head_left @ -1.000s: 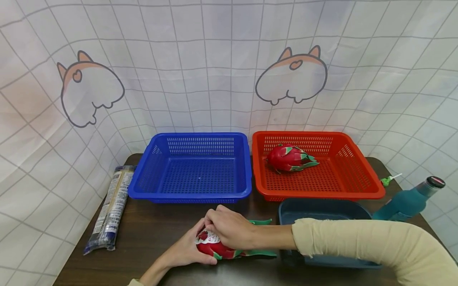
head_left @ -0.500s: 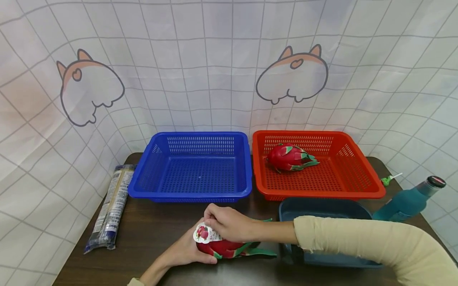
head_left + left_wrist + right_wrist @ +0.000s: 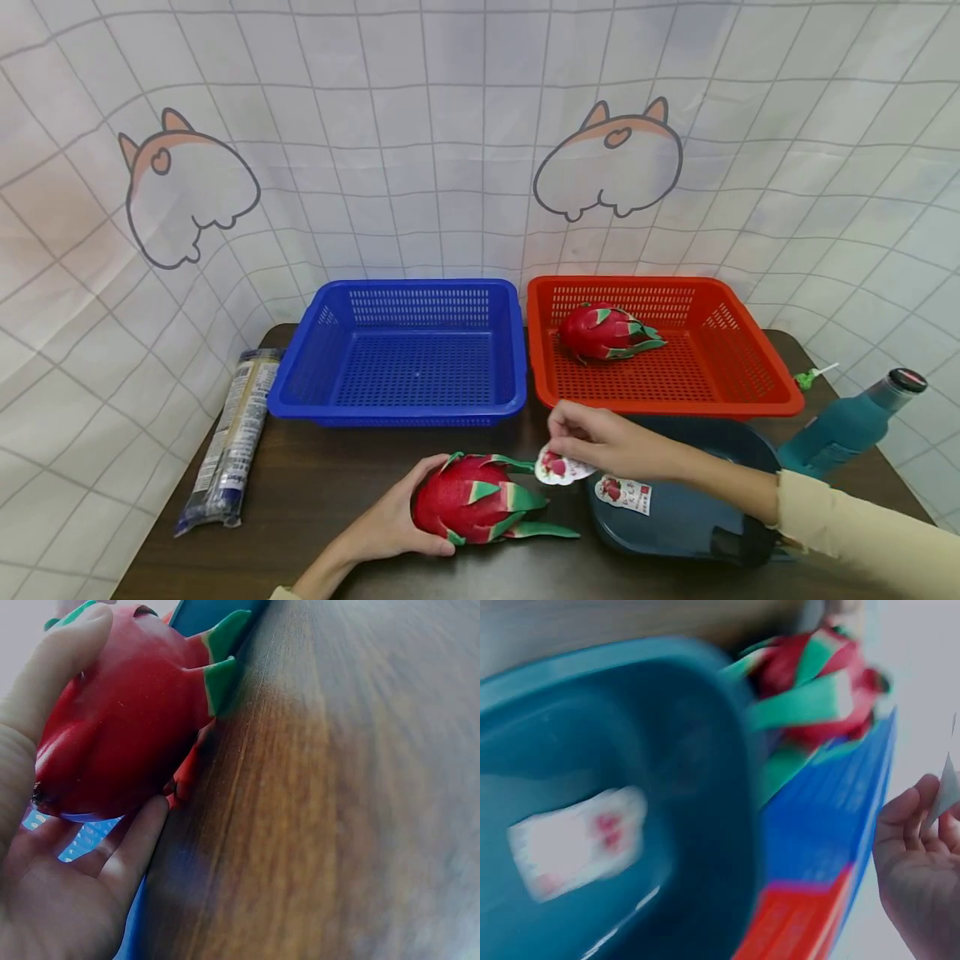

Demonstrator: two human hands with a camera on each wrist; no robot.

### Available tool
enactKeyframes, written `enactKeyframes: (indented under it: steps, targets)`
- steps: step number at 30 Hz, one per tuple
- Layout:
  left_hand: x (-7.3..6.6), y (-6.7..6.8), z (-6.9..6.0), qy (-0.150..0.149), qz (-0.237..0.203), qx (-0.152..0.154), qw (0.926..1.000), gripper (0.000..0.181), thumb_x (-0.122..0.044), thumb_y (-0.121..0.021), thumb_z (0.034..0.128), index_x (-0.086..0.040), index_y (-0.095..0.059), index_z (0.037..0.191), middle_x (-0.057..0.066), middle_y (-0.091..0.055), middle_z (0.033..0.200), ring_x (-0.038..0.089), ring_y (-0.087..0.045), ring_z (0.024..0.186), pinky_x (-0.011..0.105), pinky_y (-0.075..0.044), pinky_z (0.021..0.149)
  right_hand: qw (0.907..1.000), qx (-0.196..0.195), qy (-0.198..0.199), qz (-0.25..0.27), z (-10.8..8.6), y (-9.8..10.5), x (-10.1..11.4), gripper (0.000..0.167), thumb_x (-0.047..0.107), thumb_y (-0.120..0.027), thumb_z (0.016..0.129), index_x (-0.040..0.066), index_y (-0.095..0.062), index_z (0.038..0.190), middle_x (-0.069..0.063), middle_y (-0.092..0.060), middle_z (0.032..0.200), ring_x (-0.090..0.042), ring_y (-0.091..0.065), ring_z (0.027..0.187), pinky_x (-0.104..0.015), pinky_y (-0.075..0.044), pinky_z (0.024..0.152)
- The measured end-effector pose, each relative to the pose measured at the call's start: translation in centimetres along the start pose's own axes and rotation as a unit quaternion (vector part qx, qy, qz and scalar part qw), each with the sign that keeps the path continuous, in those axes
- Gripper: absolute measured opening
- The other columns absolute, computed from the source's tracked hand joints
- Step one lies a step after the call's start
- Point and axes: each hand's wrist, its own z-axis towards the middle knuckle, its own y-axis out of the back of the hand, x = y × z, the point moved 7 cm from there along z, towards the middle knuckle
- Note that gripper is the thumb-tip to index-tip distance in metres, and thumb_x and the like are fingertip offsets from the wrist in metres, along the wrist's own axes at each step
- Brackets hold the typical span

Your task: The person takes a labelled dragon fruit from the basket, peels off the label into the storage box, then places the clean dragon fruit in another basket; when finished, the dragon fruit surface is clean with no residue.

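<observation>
My left hand holds a red dragon fruit with green-tipped scales, which lies on its side on the table. In the left wrist view the thumb is on one side of the fruit and the fingers are on the other. My right hand pinches a white sticker with a dragon fruit picture, held between the fruit and the dark blue-green basin. Another such sticker lies inside that basin. In the right wrist view the pinched sticker is seen nearly edge-on.
A blue basket stands at the back. To its right, a red basket holds another dragon fruit. A long clear packet lies at left. A blue bottle and a green lollipop are at right.
The sticker has come off the dragon fruit, and my right hand has carried it rightward to the basin's edge. My left hand has stayed on the fruit. The sticker in the basin is now uncovered.
</observation>
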Motion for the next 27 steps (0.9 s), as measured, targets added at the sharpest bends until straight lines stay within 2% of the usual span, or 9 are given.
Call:
enactKeyframes:
  steps: [6,12,19,27]
  targets:
    - [0.0,-0.1,-0.1,0.007,-0.004,0.002,1.0,0.091,-0.021,-0.088,0.0701,-0.025,-0.034,0.144,0.006,-0.048,0.141,0.009,-0.051,0.12,0.02,-0.048,0.097,0.9999,0.001,-0.013,-0.001,-6.2,2.8,-3.2,0.007,0.009,-0.052,0.099,0.007,-0.047,0.095,-0.004,-0.046,0.068,-0.001,-0.043,0.057,-0.019,-0.04,0.049]
    - [0.0,-0.2,-0.1,0.019,-0.021,0.01,0.9995,0.091,-0.02,-0.086,0.0712,-0.026,-0.033,0.144,0.006,-0.046,0.142,0.01,-0.051,0.12,0.021,-0.049,0.095,0.9977,-0.006,-0.066,-0.014,-10.4,4.1,-6.4,0.012,0.01,-0.056,0.097,0.008,-0.046,0.092,-0.003,-0.046,0.065,0.001,-0.043,0.056,-0.019,-0.038,0.047]
    - [0.0,-0.2,-0.1,0.022,-0.025,0.011,0.9994,0.091,-0.019,-0.086,0.0713,-0.025,-0.033,0.145,0.007,-0.045,0.143,0.01,-0.05,0.121,0.02,-0.048,0.096,0.9966,0.004,-0.082,0.002,-11.8,4.1,-9.0,0.012,0.01,-0.055,0.098,0.006,-0.046,0.091,-0.006,-0.046,0.065,0.001,-0.043,0.057,-0.022,-0.039,0.046]
    - [0.1,-0.2,0.0,0.021,-0.026,0.011,0.9994,0.091,-0.02,-0.086,0.0715,-0.025,-0.032,0.145,0.005,-0.045,0.143,0.01,-0.05,0.121,0.02,-0.048,0.097,0.9905,0.012,-0.136,-0.016,-12.3,4.3,-11.1,0.015,0.017,-0.057,0.098,0.006,-0.048,0.091,0.011,-0.048,0.069,0.003,-0.046,0.058,-0.02,-0.04,0.047]
